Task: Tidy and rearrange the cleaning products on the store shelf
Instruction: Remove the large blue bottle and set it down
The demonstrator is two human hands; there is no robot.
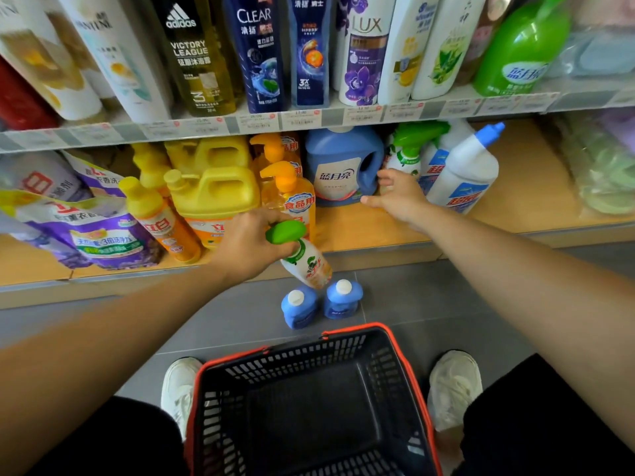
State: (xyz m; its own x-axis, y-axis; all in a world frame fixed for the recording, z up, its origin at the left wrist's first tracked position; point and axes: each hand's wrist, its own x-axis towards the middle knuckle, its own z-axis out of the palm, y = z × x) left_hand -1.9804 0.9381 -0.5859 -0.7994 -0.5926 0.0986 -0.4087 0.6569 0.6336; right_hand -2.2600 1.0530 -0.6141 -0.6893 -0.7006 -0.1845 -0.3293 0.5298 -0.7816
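Note:
My left hand point(249, 247) grips a white spray bottle with a green trigger head point(302, 257), tilted, in front of the lower shelf edge. My right hand point(398, 195) reaches into the lower shelf with fingers spread, empty, right next to a blue detergent jug point(338, 166); whether it touches the jug I cannot tell. Behind that hand stand another green-trigger spray bottle point(409, 149) and a white bottle with a blue nozzle cap point(467, 173). Yellow jugs point(214, 190) and orange pump bottles point(292, 194) fill the shelf's middle.
Two small blue bottles point(321, 304) stand on the grey floor below the shelf. A black basket with a red rim point(409, 369) sits between my feet. Purple refill bags point(99, 235) lie at the shelf's left. The upper shelf point(309, 120) holds shampoo bottles.

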